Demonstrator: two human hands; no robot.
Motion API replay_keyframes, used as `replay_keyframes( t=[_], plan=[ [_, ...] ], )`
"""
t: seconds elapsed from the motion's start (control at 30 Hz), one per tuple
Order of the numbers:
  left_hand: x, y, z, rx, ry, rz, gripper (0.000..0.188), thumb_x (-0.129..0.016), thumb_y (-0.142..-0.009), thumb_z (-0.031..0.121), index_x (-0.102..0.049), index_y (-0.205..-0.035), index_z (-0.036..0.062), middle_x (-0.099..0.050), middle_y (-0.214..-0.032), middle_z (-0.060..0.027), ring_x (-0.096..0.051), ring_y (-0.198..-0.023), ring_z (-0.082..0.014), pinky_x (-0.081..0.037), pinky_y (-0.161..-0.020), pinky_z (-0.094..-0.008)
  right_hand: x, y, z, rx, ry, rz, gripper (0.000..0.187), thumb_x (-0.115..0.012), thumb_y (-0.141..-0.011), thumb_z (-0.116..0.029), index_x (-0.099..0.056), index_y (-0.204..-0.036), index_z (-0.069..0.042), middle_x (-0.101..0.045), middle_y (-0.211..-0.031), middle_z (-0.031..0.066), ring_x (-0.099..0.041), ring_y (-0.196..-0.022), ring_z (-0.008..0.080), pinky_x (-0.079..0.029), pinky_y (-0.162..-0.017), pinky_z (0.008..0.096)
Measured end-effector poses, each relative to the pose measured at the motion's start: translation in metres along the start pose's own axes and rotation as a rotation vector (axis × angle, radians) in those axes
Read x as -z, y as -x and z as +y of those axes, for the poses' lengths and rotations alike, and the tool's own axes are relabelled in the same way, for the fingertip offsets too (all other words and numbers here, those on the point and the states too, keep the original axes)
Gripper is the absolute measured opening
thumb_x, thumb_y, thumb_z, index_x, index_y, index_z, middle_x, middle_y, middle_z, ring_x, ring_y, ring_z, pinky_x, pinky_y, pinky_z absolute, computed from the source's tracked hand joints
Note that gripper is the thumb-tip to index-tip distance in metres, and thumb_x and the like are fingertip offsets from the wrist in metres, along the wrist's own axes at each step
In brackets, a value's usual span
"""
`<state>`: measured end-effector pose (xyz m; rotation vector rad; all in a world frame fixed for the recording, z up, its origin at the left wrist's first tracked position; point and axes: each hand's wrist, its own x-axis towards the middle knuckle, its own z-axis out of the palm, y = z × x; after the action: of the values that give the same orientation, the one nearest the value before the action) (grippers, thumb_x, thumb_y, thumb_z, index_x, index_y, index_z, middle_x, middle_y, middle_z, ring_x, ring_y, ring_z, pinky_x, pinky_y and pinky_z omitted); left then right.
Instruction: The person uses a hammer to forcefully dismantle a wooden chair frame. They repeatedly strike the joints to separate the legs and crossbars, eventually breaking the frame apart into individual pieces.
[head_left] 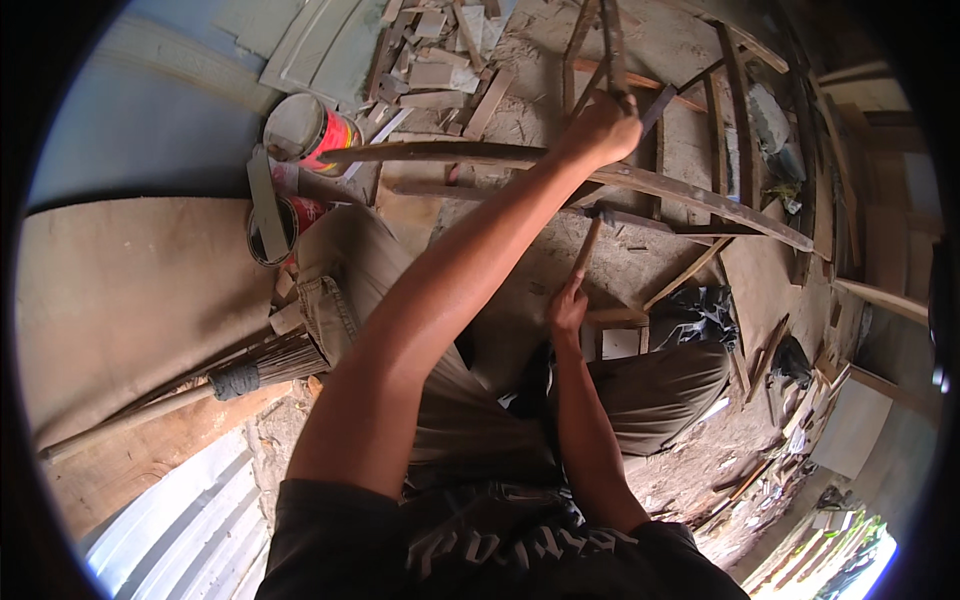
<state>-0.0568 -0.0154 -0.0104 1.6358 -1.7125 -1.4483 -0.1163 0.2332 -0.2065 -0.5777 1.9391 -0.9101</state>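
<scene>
My left arm stretches forward, and my left hand (606, 130) is closed round a wooden bar of a rough wooden frame (700, 200). A long curved rail (440, 152) of that frame passes under my forearm. Nearer to me, my right hand (568, 306) grips the wooden handle of a hammer (588, 248). The dark hammer head (602, 215) is beside the frame's lower rail; whether it touches the rail I cannot tell. My fingertips on the left are partly hidden behind the hand.
Two paint cans (322, 135) stand at the left, one behind the other. Wood offcuts (430, 75) lie scattered beyond the frame. A stick broom (270, 365) and a plywood sheet (140, 300) are at my left. Black plastic (700, 315) lies by my right knee.
</scene>
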Motion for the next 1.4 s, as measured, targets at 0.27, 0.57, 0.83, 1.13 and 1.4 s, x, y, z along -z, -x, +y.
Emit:
replay_keyframes(
  t=[0.27,0.57,0.83,1.13,1.4],
  plan=[
    [0.018,0.011,-0.001,0.107,0.636,-0.287,0.048,-0.026,-0.103,0.036,-0.04,-0.131,-0.0008,-0.066,-0.096,-0.0116,-0.037,-0.128,-0.0257,-0.015,-0.109,-0.0514,0.0,0.029,-0.037,0.285,-0.515,0.023,0.063,-0.035,-0.09,-0.068,-0.042,-0.078,-0.007,-0.037,-0.059,0.0006,-0.033,-0.044,0.0108,-0.03,-0.038,0.026],
    [0.011,-0.002,-0.006,0.069,0.673,-0.318,0.051,-0.029,-0.103,0.035,-0.036,-0.138,-0.0007,-0.062,-0.107,-0.0145,-0.052,-0.105,-0.0185,-0.035,-0.096,-0.0419,-0.004,0.009,0.013,-0.092,-0.366,-0.01,0.062,-0.035,-0.091,-0.068,-0.045,-0.077,-0.008,-0.037,-0.055,0.0002,-0.034,-0.043,0.0124,-0.027,-0.038,0.0269],
    [0.014,-0.001,-0.008,0.089,0.779,-0.342,0.044,-0.031,-0.103,0.032,-0.043,-0.125,-0.0036,-0.061,-0.107,-0.0164,-0.055,-0.101,-0.0182,-0.037,-0.095,-0.0433,-0.012,0.005,0.014,-0.022,-0.308,0.008,0.053,-0.036,-0.095,-0.06,-0.043,-0.076,-0.01,-0.035,-0.055,-0.0027,-0.035,-0.044,0.0071,-0.029,-0.038,0.0246],
    [0.004,-0.005,-0.011,0.054,0.574,-0.259,0.044,-0.028,-0.102,0.038,-0.051,-0.114,0.0023,-0.07,-0.082,-0.0092,-0.026,-0.135,-0.0301,-0.012,-0.107,-0.0542,-0.017,-0.008,0.03,0.163,-0.171,0.029,0.053,-0.037,-0.097,-0.056,-0.04,-0.069,-0.01,-0.034,-0.053,-0.0045,-0.036,-0.046,0.0057,-0.028,-0.039,0.0243],
    [-0.007,0.008,-0.006,-0.209,-0.26,0.179,0.056,-0.028,-0.101,0.038,-0.047,-0.105,-0.0144,-0.064,-0.089,-0.0298,-0.066,-0.075,-0.041,-0.055,-0.065,-0.0457,-0.006,-0.002,-0.007,0.289,-0.323,0.045,0.059,-0.032,-0.098,-0.056,-0.04,-0.063,-0.009,-0.037,-0.05,-0.0028,-0.038,-0.043,0.0081,-0.029,-0.041,0.0255]
  ],
)
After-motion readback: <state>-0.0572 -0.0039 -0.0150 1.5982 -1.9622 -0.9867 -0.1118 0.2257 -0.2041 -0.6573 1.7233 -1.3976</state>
